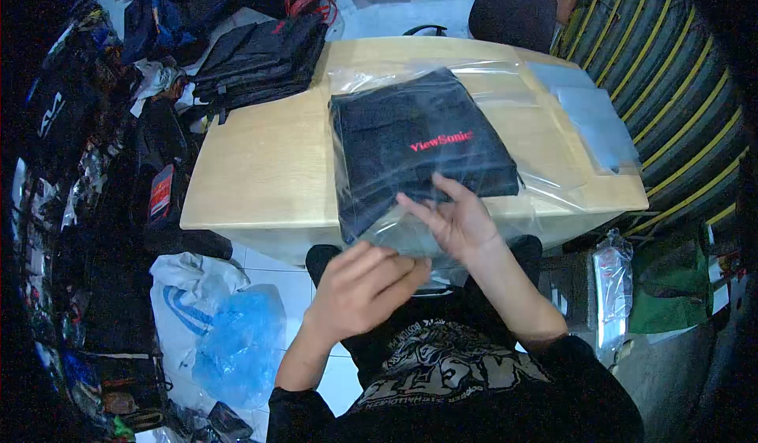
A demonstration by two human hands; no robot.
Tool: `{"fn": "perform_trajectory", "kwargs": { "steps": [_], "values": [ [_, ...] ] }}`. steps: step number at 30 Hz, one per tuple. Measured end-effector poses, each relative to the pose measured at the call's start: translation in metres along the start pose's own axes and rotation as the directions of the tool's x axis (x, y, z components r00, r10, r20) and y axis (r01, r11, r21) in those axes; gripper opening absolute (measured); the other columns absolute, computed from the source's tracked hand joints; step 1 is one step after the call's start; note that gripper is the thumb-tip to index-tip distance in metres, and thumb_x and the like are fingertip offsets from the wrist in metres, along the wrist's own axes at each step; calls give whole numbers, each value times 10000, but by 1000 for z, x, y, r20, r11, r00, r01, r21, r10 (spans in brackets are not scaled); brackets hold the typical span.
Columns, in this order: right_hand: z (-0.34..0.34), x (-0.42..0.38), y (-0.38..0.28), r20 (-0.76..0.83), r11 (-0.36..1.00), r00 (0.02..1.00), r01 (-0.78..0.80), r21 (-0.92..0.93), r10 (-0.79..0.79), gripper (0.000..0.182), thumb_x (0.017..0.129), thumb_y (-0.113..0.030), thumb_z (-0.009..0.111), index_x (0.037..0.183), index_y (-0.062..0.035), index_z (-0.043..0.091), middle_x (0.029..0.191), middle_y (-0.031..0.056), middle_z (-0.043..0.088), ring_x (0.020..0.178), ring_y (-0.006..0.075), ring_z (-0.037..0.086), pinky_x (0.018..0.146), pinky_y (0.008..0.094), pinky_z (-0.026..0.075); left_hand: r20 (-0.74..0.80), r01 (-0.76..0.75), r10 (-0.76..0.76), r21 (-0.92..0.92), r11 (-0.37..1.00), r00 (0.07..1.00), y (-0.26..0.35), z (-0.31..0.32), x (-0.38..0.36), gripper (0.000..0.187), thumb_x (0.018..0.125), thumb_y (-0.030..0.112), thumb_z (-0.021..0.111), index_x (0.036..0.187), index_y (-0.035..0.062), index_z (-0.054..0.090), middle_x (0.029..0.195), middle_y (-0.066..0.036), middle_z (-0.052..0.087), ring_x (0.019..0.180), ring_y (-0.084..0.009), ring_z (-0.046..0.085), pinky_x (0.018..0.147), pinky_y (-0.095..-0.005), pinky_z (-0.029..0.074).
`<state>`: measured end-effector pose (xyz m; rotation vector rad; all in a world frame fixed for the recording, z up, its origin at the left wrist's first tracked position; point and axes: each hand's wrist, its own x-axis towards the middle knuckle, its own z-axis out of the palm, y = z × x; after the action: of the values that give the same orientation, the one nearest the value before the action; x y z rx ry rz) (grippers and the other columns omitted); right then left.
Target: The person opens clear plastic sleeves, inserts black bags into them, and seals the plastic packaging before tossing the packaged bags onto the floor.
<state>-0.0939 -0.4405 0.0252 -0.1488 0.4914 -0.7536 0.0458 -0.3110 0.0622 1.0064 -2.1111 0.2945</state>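
A folded black fabric bag (395, 123) with red ViewSonic lettering lies on the wooden table inside a clear plastic bag (505, 99). At the table's near edge, my left hand (365, 289) is closed, its fingers curled round the loose near end of the plastic. My right hand (462, 222) is just to the right and a little farther forward. Its fingers are apart and reach over the near edge of the black bag, against or just above the plastic; contact is hard to tell.
A stack of black fabric bags (260, 60) sits at the table's far left corner. Flat clear plastic bags (592, 123) lie on the right. A blue plastic bag (241, 344) rests on the floor at left. Beside the table's right side stands a ribbed shutter (671, 88).
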Motion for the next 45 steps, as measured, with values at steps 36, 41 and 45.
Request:
{"fn": "perform_trajectory", "kwargs": {
  "steps": [36,41,45],
  "values": [
    [-52,1,30,-5,762,953,238,-602,-302,296,951,-118,508,1181,59,449,1160,192,559,1029,273,601,941,363,494,-51,495,-497,222,840,866,46,51,-122,366,657,53,672,1023,58,651,974,-94,555,916,-299,540,750,-419,425],
    [-93,-34,48,194,635,973,228,-738,-123,488,943,-108,513,1377,-17,310,1113,203,593,952,273,627,870,354,506,-259,525,-483,125,842,836,48,36,-119,285,553,26,569,831,25,636,883,-110,580,810,-294,575,685,-397,453],
    [-62,-104,-10,-9,-323,723,297,-899,690,612,933,-213,553,1443,-69,248,1101,215,620,973,252,632,833,375,483,-313,443,-422,-5,897,851,29,27,-110,108,587,38,520,678,32,580,737,-100,603,595,-237,554,550,-320,453]
  ]
}}
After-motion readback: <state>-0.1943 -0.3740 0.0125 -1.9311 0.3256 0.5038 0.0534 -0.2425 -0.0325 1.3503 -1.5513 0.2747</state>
